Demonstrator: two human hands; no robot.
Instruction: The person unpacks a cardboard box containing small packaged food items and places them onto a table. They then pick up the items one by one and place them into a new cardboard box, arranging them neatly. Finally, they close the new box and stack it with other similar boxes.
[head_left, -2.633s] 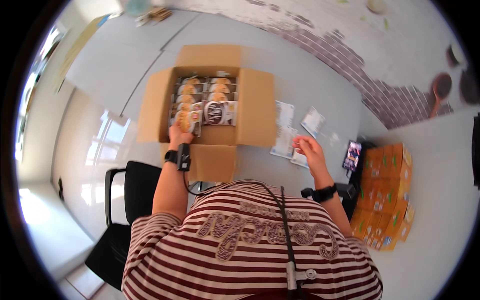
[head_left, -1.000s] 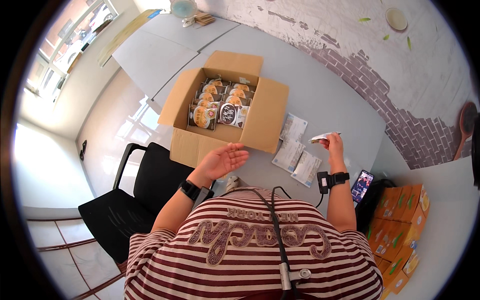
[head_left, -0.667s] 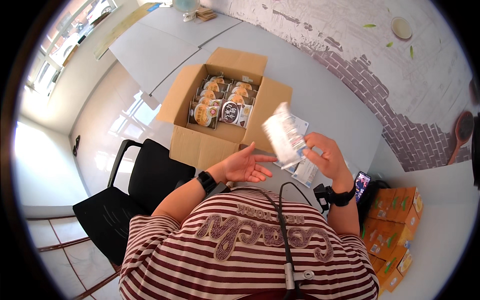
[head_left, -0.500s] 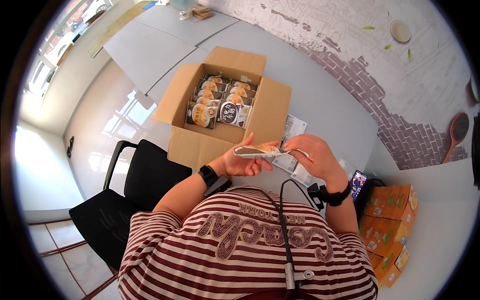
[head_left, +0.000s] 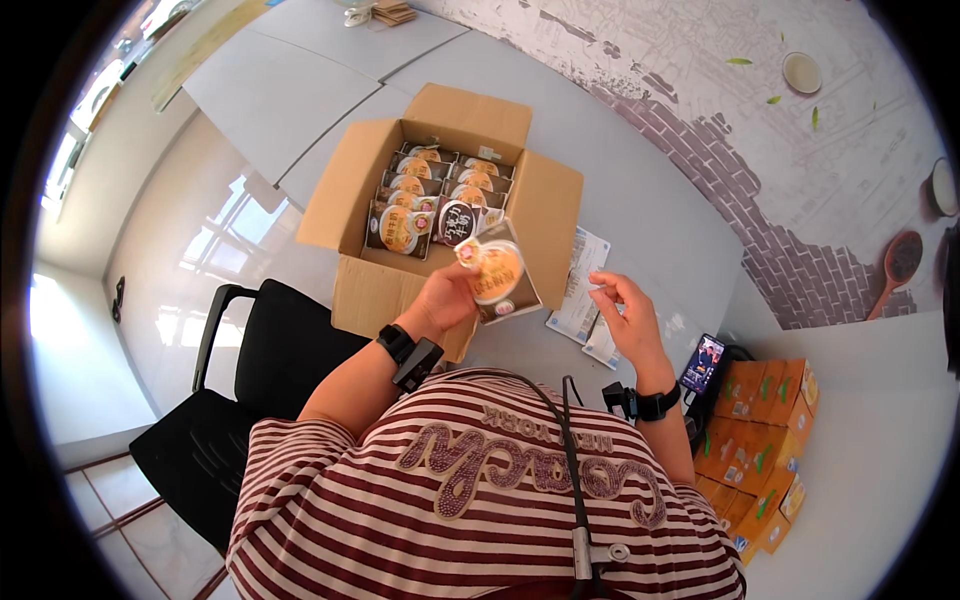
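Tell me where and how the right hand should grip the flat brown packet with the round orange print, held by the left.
Pinch the flat brown packet by its free right edge, bringing the right hand in from the right, thumb and fingers on opposite faces. That edge looks best: the packet looks thin, the left hand holds its left side, and nothing covers the right.

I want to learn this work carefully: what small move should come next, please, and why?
Perhaps the left grip should lower its packet into the box. It alone holds the packet, seemingly close to the open box, where similar packets stand in two rows; the right grip looks empty.
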